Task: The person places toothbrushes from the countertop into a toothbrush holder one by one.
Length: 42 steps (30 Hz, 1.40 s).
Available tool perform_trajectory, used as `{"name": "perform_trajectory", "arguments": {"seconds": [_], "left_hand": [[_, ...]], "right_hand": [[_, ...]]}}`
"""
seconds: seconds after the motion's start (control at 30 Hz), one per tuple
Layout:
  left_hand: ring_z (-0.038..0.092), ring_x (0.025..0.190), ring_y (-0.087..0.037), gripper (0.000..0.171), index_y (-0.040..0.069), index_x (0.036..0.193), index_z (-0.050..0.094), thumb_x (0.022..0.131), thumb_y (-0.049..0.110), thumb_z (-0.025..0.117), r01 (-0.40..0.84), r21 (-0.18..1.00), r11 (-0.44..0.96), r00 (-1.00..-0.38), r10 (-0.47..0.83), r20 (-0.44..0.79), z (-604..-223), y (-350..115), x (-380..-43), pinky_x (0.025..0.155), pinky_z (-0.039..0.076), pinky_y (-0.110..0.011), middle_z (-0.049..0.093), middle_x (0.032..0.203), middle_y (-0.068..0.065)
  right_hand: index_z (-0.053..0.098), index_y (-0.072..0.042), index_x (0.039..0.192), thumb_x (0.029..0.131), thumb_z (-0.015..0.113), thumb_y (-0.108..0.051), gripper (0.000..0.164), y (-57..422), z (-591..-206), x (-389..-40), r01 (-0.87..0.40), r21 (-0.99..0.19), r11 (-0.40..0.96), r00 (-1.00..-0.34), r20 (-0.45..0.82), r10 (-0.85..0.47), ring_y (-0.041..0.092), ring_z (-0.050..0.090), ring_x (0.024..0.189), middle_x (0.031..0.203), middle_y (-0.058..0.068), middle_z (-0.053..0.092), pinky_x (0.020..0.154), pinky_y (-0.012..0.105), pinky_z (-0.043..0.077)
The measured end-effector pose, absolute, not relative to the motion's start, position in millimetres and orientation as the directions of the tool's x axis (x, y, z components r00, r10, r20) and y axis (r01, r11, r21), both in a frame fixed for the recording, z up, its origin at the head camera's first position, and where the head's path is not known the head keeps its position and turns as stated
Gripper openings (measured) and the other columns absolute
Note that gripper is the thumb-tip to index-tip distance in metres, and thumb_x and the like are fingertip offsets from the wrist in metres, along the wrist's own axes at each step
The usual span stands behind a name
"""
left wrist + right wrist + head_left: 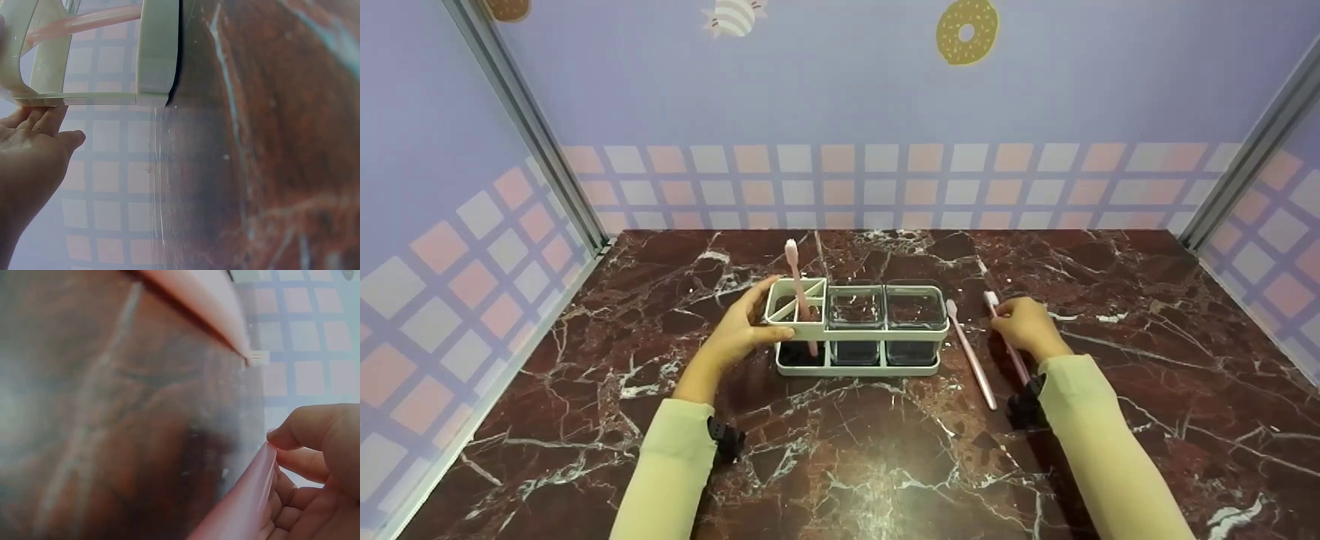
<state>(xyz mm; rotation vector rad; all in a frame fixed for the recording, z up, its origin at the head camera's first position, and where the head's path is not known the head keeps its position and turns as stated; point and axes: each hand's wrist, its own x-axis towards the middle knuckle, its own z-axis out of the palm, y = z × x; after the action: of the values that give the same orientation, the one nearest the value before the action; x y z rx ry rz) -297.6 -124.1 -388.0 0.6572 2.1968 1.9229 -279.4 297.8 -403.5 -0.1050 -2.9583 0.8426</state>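
A pale green toothbrush holder [889, 335] stands on the marble-patterned table, with two clear cups in its middle and right sections. One pink toothbrush [801, 292] leans upright in its divided left section. My left hand [735, 330] grips the holder's left end, thumb along the front and fingers behind. In the left wrist view the fingers reach under the frame's upper part [50, 101]. Right of the holder, my right hand [1027, 328] pinches a second pink toothbrush [1020, 367] between thumb and fingers, its bristles pointing away from me. A third toothbrush [975, 364] lies between that hand and the holder.
The dark red table [855, 450] with white veins meets a lilac back wall [840, 90] printed with pink and white squares. Side walls with grey metal corner posts [529, 112] bound it at left and right.
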Motion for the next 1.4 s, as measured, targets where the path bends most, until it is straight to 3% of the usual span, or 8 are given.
{"name": "perform_trajectory", "arguments": {"seconds": [0.17,0.4,0.57,0.73,0.83,1.1,1.23,1.4], "left_hand": [[0.053,0.113,-0.027,0.09,-0.004,0.149,0.024,0.074,-0.002,0.074,0.228,0.97,0.078,-0.895,0.41,0.178,-388,-125,-298,0.089,0.048,-0.024,0.047,0.137,-0.028],[0.048,0.122,-0.028,0.09,-0.007,0.149,0.022,0.074,-0.003,0.072,0.232,0.971,0.054,-0.888,0.419,0.189,-389,-125,-299,0.102,0.044,-0.034,0.041,0.143,-0.029],[0.051,0.118,-0.027,0.088,-0.007,0.148,0.024,0.073,-0.004,0.072,0.239,0.969,0.058,-0.89,0.413,0.194,-388,-124,-298,0.099,0.045,-0.033,0.044,0.14,-0.028],[0.05,0.119,-0.031,0.088,-0.006,0.148,0.025,0.074,-0.003,0.073,0.237,0.97,0.054,-0.887,0.42,0.193,-388,-124,-298,0.092,0.047,-0.024,0.045,0.139,-0.028],[0.047,0.121,-0.034,0.088,-0.006,0.148,0.023,0.074,-0.005,0.072,0.229,0.973,0.037,-0.886,0.422,0.192,-389,-124,-299,0.094,0.047,-0.026,0.044,0.14,-0.028],[0.054,0.112,-0.016,0.088,-0.006,0.149,0.023,0.072,-0.008,0.068,0.22,0.976,0.012,-0.886,0.42,0.194,-390,-123,-300,0.095,0.048,-0.027,0.04,0.141,-0.033],[0.052,0.115,-0.025,0.088,-0.006,0.148,0.024,0.073,-0.007,0.069,0.227,0.974,0.016,-0.886,0.419,0.2,-390,-123,-300,0.093,0.048,-0.024,0.042,0.14,-0.031],[0.049,0.119,-0.032,0.089,-0.007,0.148,0.024,0.072,-0.007,0.07,0.223,0.975,0.017,-0.89,0.412,0.196,-391,-122,-299,0.098,0.047,-0.031,0.044,0.139,-0.029]], "right_hand": [[0.063,0.012,0.113,0.084,0.053,-0.011,0.039,295,-392,-282,0.037,-0.548,0.835,-0.995,0.058,0.082,0.042,0.06,0.098,0.108,0.03,0.065,0.088,0.052,0.049],[0.063,0.012,0.114,0.084,0.052,-0.008,0.038,283,-364,-285,0.008,-0.606,0.795,-0.993,0.091,0.079,0.035,0.063,0.087,0.105,0.029,0.066,0.083,0.046,0.053],[0.063,0.011,0.115,0.084,0.053,-0.008,0.038,271,-341,-288,-0.038,-0.609,0.792,-0.989,0.136,0.058,0.033,0.061,0.088,0.102,0.027,0.067,0.084,0.045,0.052],[0.067,0.008,0.109,0.083,0.053,-0.009,0.034,258,-322,-288,-0.088,-0.597,0.797,-0.982,0.187,0.032,0.028,0.058,0.079,0.092,0.02,0.067,0.071,0.034,0.049],[0.068,0.006,0.108,0.083,0.053,-0.009,0.032,250,-313,-288,-0.098,-0.612,0.785,-0.98,0.197,0.031,0.025,0.058,0.076,0.092,0.018,0.068,0.065,0.027,0.047],[0.066,0.006,0.114,0.085,0.052,-0.009,0.035,226,-294,-286,-0.128,-0.661,0.739,-0.975,0.219,0.027,0.022,0.059,0.079,0.097,0.019,0.069,0.068,0.023,0.047],[0.063,0.005,0.118,0.088,0.053,-0.01,0.035,210,-283,-285,-0.146,-0.707,0.692,-0.974,0.225,0.024,0.02,0.06,0.078,0.102,0.019,0.069,0.067,0.023,0.05],[0.059,0.004,0.121,0.092,0.052,-0.01,0.033,186,-270,-285,-0.149,-0.788,0.598,-0.98,0.2,0.019,0.023,0.061,0.084,0.106,0.018,0.066,0.074,0.029,0.056]]}}
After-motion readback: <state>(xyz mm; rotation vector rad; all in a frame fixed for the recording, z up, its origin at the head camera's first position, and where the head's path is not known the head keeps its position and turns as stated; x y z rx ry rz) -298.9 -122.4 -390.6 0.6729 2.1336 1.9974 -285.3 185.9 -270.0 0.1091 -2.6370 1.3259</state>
